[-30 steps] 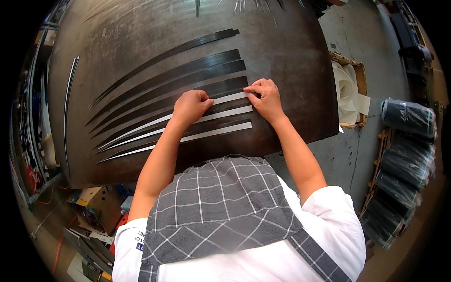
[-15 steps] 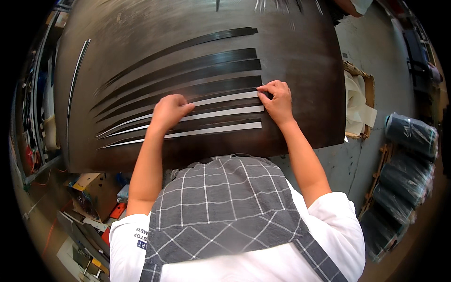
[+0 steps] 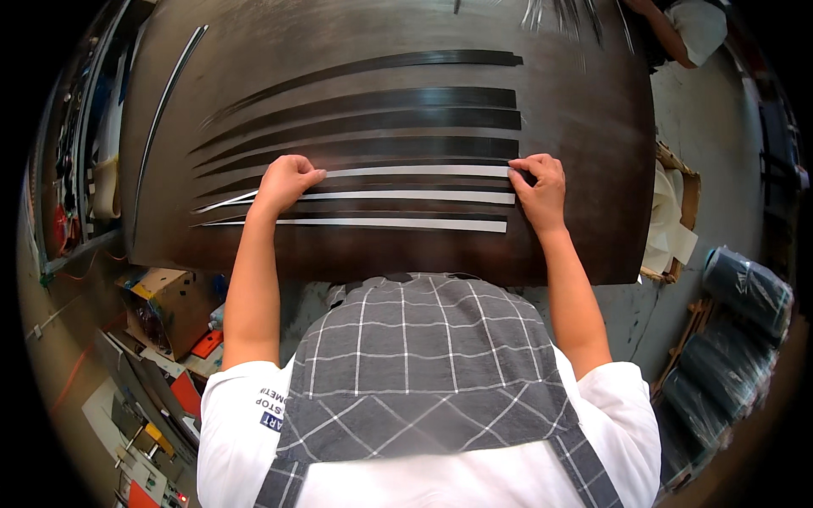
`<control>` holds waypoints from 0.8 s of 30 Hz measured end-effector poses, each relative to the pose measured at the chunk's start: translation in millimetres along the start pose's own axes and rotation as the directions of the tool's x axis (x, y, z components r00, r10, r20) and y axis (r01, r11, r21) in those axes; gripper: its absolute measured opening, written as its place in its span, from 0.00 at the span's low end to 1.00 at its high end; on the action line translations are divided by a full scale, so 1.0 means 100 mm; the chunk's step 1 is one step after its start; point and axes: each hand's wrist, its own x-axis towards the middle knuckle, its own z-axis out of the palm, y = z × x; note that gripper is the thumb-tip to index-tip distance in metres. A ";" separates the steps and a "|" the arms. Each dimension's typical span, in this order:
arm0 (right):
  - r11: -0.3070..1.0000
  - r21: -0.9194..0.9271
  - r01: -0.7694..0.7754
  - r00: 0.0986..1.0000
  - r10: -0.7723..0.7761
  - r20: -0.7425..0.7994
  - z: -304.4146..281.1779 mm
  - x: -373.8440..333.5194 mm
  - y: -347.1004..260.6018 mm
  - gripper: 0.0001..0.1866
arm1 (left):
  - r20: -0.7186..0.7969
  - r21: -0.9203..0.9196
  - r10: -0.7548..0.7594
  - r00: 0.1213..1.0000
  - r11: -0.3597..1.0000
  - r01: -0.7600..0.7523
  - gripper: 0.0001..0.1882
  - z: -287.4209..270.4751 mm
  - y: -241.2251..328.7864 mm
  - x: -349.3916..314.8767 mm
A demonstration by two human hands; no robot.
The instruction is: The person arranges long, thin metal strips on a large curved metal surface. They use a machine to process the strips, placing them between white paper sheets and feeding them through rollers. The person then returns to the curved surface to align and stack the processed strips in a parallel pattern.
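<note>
Several long, narrow black strips lie side by side across the dark table (image 3: 584, 245). The nearer ones have white faces or bands. My right hand (image 3: 540, 188) pinches the right end of the farthest white-faced strip (image 3: 415, 172) between thumb and fingers. Farther left along the same strip, my left hand (image 3: 286, 181) is closed in a pinch on it. Nearer me lie a second white-faced strip (image 3: 423, 196) and a third one (image 3: 398, 225). Beyond my hands are plain black strips (image 3: 449, 119), their right ends roughly lined up.
A thin, curved strip (image 3: 167, 93) lies alone at the table's left side. Another person's arm (image 3: 673, 38) shows at the far right. On the floor are an open carton (image 3: 690, 203) with pale material, plastic-wrapped rolls (image 3: 720, 339) and a cardboard box (image 3: 174, 309).
My left hand has moved left along the white-faced strip, farther from my right hand. My right hand stays at the strip's right end. The whole view has shifted, bringing more of the other person into sight.
</note>
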 end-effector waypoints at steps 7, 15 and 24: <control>1.000 0.001 0.028 1.000 -0.028 -0.009 0.01 -0.01 0.02 0.06 | -0.007 -0.001 -0.004 1.000 1.000 0.004 0.19 0.02 -0.03 0.02; 0.998 -0.044 0.054 0.998 -0.056 -0.041 0.03 0.00 -0.04 0.06 | -0.100 0.032 0.069 0.993 0.997 -0.066 0.18 0.06 -0.03 -0.01; 0.988 0.133 0.082 0.908 -0.129 0.398 1.04 0.16 -1.50 0.17 | -0.048 0.032 0.034 0.998 0.999 -0.033 0.17 0.03 0.04 -0.01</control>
